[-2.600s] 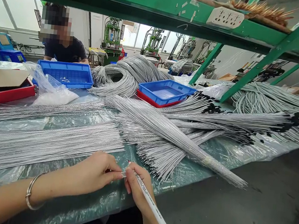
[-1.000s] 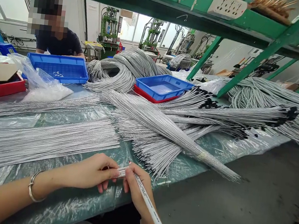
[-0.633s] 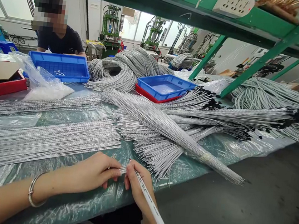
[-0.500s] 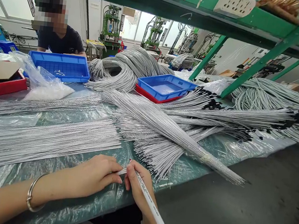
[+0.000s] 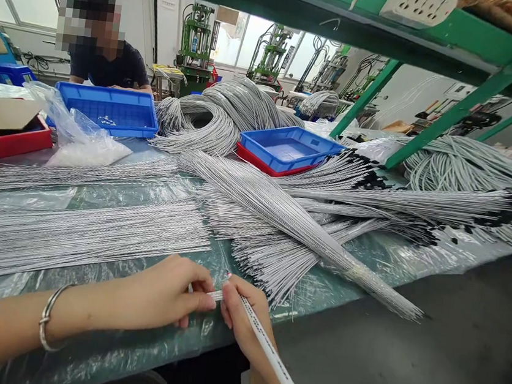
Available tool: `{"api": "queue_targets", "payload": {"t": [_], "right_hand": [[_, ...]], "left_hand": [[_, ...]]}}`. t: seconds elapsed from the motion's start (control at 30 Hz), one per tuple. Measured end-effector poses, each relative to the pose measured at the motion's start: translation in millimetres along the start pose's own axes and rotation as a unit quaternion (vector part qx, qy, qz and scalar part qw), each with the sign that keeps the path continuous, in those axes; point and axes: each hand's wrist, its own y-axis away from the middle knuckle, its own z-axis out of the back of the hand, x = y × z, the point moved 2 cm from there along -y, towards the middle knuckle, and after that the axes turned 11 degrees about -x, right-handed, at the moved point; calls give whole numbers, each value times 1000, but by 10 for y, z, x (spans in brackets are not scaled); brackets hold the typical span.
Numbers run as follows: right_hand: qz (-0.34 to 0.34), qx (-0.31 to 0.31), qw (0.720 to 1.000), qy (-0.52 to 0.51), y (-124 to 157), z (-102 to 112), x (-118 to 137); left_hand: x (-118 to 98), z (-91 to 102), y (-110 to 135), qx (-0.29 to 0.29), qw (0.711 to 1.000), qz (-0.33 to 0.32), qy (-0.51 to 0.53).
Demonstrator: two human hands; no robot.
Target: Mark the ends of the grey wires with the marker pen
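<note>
Through my feed I see the thumb and fingers of the left hand (image 5: 170, 298) closed on a few thin grey-white wires (image 5: 216, 295), whose short visible stretch spans the gap to the right hand. The right hand (image 5: 244, 314) has its fingers clamped around a white marker (image 5: 273, 357), red tip at the far end, red butt slanting near and right; I cannot tell whether those fingers also grip the wires. A silver bangle (image 5: 48, 316) rings the left wrist.

Both hands are over the near edge of a plastic-covered table (image 5: 141, 348). Just beyond the left hand I have a flat layer of straight wires (image 5: 80, 233) reaching left. Far right of the hands, a bound bundle (image 5: 290, 214) lies diagonally across black-ended wires (image 5: 412, 200). Farther off, a blue tray (image 5: 288, 149) sits on a red tray (image 5: 263, 164), right of grey coils (image 5: 227, 118). To the far left I see a plastic bag (image 5: 89, 149) beside a blue bin (image 5: 108, 110), with a person in a dark shirt (image 5: 108, 64) behind it. A green shelf frame (image 5: 277, 9) crosses overhead.
</note>
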Motion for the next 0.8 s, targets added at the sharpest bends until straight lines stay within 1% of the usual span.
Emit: {"api": "queue_targets", "payload": {"t": [0.07,0.13,0.27,0.47,0.6,0.7,0.8], "right_hand": [[24,-12,1000,-16,8,16,21],[39,-12,999,-33,28,28,29],[29,-1,999,-44,87,50,27],[40,-25,998,-34,119,67,56],[46,-30,998,-15,112,68,56],[41,-20,999,-14,105,75,48],[20,-27,999,-18,81,77,16]], "left_hand": [[-38,1,-14,-7,1000,3,12],[-58,-9,-24,5,1000,-1,29],[-56,-31,-39,34,999,-19,25],[-121,-31,-24,24,997,-71,-10],[-121,-26,-36,13,997,-69,3],[-78,-24,-105,29,997,-60,31],[-42,-15,-196,31,997,-64,39]]}}
